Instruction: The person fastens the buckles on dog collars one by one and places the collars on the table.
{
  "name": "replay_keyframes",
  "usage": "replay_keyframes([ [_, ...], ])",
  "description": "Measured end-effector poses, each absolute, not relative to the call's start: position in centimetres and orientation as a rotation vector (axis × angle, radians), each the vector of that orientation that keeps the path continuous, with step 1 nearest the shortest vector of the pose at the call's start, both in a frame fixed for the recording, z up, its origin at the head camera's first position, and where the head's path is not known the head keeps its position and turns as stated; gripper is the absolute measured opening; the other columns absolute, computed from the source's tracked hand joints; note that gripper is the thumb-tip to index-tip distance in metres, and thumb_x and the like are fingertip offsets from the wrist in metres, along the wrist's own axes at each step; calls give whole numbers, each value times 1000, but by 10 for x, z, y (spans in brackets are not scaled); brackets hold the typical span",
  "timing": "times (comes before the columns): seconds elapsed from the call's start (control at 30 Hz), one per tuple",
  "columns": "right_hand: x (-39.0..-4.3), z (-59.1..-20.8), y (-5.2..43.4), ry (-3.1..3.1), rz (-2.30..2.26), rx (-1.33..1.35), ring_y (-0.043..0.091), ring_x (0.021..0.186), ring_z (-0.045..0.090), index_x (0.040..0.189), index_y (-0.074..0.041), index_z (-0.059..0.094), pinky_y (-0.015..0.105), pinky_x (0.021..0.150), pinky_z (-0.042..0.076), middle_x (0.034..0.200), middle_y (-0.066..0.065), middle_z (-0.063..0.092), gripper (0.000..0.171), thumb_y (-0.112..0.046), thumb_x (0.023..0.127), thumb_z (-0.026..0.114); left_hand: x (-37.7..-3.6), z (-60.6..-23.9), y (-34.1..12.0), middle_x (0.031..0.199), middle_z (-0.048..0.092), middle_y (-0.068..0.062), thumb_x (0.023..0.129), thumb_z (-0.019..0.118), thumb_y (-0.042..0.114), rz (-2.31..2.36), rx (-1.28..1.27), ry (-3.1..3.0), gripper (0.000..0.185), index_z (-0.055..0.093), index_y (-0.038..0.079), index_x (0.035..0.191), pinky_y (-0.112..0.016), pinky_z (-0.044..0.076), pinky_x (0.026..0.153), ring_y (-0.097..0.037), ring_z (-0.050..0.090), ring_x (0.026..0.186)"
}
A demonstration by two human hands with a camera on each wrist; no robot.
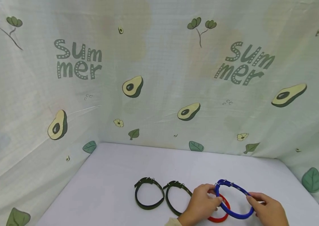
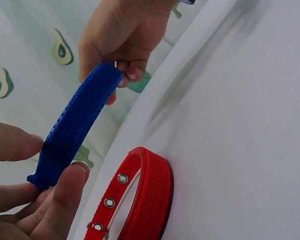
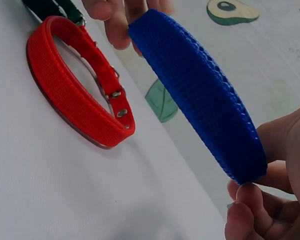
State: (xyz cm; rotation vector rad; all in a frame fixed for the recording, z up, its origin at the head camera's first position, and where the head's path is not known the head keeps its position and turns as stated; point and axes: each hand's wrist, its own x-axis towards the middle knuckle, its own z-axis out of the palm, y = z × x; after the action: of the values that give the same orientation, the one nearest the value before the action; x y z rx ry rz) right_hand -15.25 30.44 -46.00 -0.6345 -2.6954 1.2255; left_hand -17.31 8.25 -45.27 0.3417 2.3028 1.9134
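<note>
A blue buckled collar [image 1: 237, 216] is held up as a loop between both hands. My left hand [image 1: 201, 201] pinches its buckle side, while my right hand [image 1: 269, 208] pinches the opposite side. The right wrist view shows the collar's woven outer band [image 3: 205, 100] between the two sets of fingers. Below it on the white table lies a red collar [image 2: 147, 195] with metal eyelets. The left hand covers part of the red collar in the head view and overlaps the nearer dark green collar [image 1: 173, 210].
Another dark green collar [image 1: 149, 207] lies at the left end of the row. The white table [image 1: 114, 175] is enclosed by pale cloth walls [image 1: 159, 125] printed with avocados, leaves and lettering.
</note>
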Motion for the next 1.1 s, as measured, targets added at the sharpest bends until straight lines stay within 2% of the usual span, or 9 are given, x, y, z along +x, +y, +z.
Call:
replay_keyframes([
  [0.17,-153,-463,311,-2717,1107,-632,23,73,56,108,8,70,31,56,45,81,8,67,39,-25,89,72,-169,-452,90,75,61,13,82,76,5,1905,349,2313,21,75,7,103,-19,47,51,-2,59,55],
  [0.3,-154,-469,311,-2665,1035,-689,26,76,56,106,7,72,31,57,42,81,9,68,32,-20,89,71,-167,-454,94,74,62,14,86,74,8,1914,371,2303,21,76,6,107,-19,49,54,0,60,60],
  [0.5,-154,-472,315,-2630,1014,-693,26,76,57,108,7,71,31,58,41,84,11,69,28,-13,89,68,-166,-457,103,72,64,14,87,72,11,1872,332,2316,19,77,8,105,-19,49,56,0,61,61],
  [0.73,-160,-475,323,-2621,954,-611,29,81,61,110,6,71,30,58,44,94,19,69,27,-12,91,64,-170,-458,110,71,62,15,87,72,14,1780,350,2406,16,79,8,100,-18,49,60,0,57,63],
  [0.97,-158,-480,330,-2645,894,-601,30,81,60,109,7,71,32,60,42,93,19,68,27,-12,91,61,-164,-456,115,62,62,9,87,73,13,1770,308,2302,17,76,8,103,-19,45,47,-5,56,50],
  [1.1,-157,-482,335,-2679,894,-622,30,81,58,109,9,70,33,60,41,89,17,67,29,-11,91,60,-163,-455,118,58,62,7,88,74,14,1714,303,2290,16,76,9,102,-20,43,46,-7,56,48],
])
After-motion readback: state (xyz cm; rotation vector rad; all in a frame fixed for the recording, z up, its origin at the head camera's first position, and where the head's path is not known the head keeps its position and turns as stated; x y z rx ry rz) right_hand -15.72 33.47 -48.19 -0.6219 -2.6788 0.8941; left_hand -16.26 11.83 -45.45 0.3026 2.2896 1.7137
